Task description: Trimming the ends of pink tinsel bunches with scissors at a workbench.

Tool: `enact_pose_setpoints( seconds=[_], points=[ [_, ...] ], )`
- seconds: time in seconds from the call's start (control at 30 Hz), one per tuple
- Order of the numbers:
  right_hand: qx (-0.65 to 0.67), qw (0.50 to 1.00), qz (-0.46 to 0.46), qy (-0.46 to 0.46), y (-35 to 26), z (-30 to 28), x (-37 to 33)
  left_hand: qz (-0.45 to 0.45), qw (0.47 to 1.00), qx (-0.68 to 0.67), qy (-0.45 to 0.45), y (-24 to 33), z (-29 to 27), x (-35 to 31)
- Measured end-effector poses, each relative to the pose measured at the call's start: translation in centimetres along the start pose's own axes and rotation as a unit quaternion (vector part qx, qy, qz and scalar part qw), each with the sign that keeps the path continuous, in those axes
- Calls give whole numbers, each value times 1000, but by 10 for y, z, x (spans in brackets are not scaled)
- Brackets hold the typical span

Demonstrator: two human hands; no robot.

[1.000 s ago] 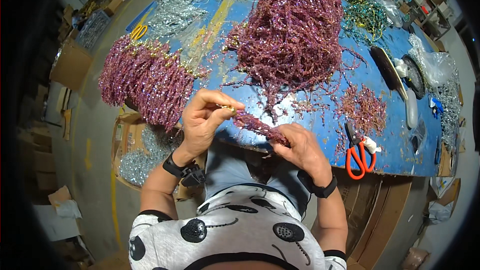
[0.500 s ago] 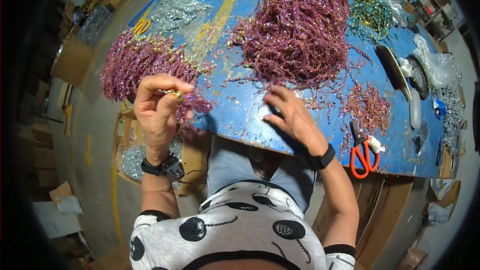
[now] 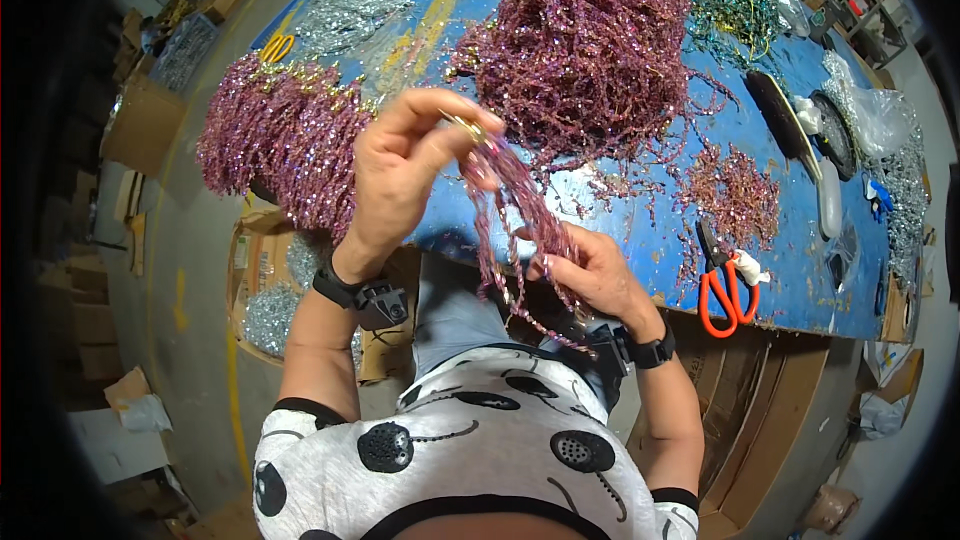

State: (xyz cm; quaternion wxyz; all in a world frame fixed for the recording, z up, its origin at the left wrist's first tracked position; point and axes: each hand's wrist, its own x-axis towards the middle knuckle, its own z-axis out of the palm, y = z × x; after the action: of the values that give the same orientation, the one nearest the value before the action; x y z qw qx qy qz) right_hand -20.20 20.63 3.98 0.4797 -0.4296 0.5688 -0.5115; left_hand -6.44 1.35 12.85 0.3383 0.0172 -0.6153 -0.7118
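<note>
Left hand [image 3: 392, 175]: thumb and index finger are pinched together on the gold-coloured top [image 3: 468, 127] of a pink-purple tinsel bundle [image 3: 525, 200]. The bundle hangs from this grip, its strands spreading downward and to the right over the near edge of the blue table [image 3: 810, 300]. Right hand [image 3: 605, 275]: located below and to the right of the pinch, at the lower strands, with the thumb alongside them — whether its fingers are closed on them cannot be told.

Positions relative to the left-hand grip:
- Left: a row of gold-topped pink-purple bundles [image 3: 285, 145].
- Beyond, to the right: a large heap of pink-purple tinsel [image 3: 590, 50].
- Beyond, to the left: silver tinsel [image 3: 355, 5] and yellow-handled scissors [image 3: 277, 47].
- Right, past the right hand: orange-handled scissors [image 3: 722, 305] — beside a small pile of pink pieces [image 3: 735, 198].
</note>
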Motion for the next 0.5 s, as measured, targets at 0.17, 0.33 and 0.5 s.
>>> enact_pose_setpoints(
  seconds=[0.17, 0.33, 0.5],
  points=[
    [31, 993, 74, 84, 10, -1, -37, -4, 998, 46, 37, -3, -12, -20],
    [-98, 971, 112, 189, 19, -1, -75, 64, 993, 73, 66, 26, -22, -20],
    [-62, 959, 14, 275, 4, 1, -95, 142, 984, 100, -26, 32, -7, -22]
  ],
)
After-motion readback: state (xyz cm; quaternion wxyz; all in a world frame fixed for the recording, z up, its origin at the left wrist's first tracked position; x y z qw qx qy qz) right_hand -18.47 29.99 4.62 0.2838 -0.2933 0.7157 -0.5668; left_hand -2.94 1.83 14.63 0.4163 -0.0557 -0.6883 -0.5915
